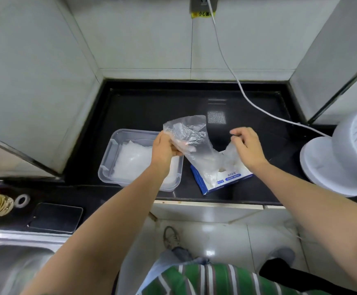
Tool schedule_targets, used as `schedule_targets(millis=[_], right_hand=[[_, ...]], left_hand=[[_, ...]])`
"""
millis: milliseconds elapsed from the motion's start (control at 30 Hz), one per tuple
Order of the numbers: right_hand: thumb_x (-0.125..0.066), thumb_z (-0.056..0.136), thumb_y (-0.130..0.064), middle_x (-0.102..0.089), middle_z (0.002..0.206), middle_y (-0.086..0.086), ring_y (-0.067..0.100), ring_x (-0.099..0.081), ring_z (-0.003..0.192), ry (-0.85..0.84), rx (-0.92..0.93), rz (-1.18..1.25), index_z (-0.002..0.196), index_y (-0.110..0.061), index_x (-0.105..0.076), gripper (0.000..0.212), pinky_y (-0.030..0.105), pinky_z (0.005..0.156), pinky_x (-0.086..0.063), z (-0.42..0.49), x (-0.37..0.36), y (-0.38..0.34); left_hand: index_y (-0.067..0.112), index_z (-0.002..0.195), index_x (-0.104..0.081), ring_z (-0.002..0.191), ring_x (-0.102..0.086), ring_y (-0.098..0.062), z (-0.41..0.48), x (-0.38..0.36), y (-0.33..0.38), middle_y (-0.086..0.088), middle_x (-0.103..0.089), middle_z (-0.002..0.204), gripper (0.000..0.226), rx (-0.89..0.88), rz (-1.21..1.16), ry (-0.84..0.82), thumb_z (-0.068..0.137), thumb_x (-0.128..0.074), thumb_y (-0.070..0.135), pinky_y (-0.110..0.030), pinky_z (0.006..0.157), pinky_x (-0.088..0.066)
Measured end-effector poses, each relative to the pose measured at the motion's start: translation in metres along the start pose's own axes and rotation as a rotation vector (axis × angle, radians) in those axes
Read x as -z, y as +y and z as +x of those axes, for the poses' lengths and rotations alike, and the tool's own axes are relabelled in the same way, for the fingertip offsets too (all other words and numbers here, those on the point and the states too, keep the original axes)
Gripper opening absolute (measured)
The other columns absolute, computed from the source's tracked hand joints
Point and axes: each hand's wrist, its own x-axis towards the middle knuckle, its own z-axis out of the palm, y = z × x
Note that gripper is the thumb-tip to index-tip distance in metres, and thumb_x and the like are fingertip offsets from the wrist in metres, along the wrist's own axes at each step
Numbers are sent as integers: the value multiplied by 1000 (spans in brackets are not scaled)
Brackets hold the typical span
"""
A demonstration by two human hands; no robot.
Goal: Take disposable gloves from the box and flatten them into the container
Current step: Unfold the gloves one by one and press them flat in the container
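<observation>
Two hands above the tile-walled black counter (152, 107): left grip (166, 149) holds a clear glove (191, 133), right grip (246, 145) pinches a second glove (229, 155) at the box (226, 182).

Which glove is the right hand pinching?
The glove sticking up from the box, pinched by the right hand; the left hand grips a crumpled glove, and flat gloves lie in the container.

glove (189, 137): clear, crumpled, lifted, 11 o'clock of box (222, 177) | box: blue-white, open, 3 o'clock of container (107, 158) | container: clear, flat gloves (130, 160) inside
</observation>
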Motion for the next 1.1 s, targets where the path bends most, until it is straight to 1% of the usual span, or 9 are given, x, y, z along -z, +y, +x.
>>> schedule_targets(millis=[100,167,267,467,633,733,900,1000,1100], right_hand=[[-60,95,-36,-52,115,-15,9,-48,114,-158,68,156,121,-24,-64,29,26,99,-38,3,-15,-33],[-66,90,-42,-59,111,-15,2,-53,109,-338,103,148,106,-28,-68,21,22,97,-39,3,-30,-52],[-71,88,-23,-62,79,-3,9,-56,74,-507,74,157,77,-11,-60,20,25,74,-44,3,-54,-71],[-69,89,-12,-58,69,3,6,-51,56,-687,105,82,87,0,-60,15,20,56,-43,15,-81,-97],[-74,85,-18,-60,78,7,15,-54,72,-634,119,25,86,3,-64,23,33,72,-47,32,-103,-110],[-76,83,-21,-65,83,8,16,-57,76,-603,84,8,88,2,-66,25,33,75,-50,40,-115,-116],[-74,84,-20,-69,89,11,17,-60,79,-600,87,-48,85,-6,-69,15,32,75,-50,48,-130,-120],[-73,86,-18,-69,91,11,18,-61,83,-650,118,-75,89,-4,-70,15,33,78,-50,50,-140,-125],[-73,86,-15,-61,76,0,12,-56,73,-695,151,-94,90,-3,-69,13,32,76,-49,50,-149,-128]], left_hand=[[11,115,-62,75,-70,-16,-3,11,3,-4,-73,89,31,-18,6,-12,100,-35,16,-26,60,-56],[17,115,-64,85,-70,-16,-3,20,5,-2,-72,96,30,-20,31,-39,101,-38,23,-28,66,-57],[26,103,-63,90,-67,-16,-9,37,9,1,-70,99,23,54,47,1,103,-40,30,-26,67,-56],[21,112,-66,96,-70,-20,-7,87,18,-5,-73,105,62,100,-20,-41,95,-27,67,-36,81,-57],[15,81,-66,75,-65,-18,8,107,18,-14,-70,88,13,-5,531,60,92,-63,22,-23,70,-55],[10,80,-67,54,-57,-8,16,120,16,-5,-66,68,24,7,626,152,96,-52,19,-15,51,-47],[9,94,-66,67,-66,-21,27,134,12,-10,-69,79,28,-53,736,361,98,-43,25,-34,66,-59],[13,98,-62,66,-60,-16,34,129,13,-3,-63,76,26,-60,722,263,91,-53,36,-29,59,-50],[18,127,-52,81,-64,-14,45,123,10,0,-66,96,64,52,815,182,78,-71,53,-23,62,-52]])
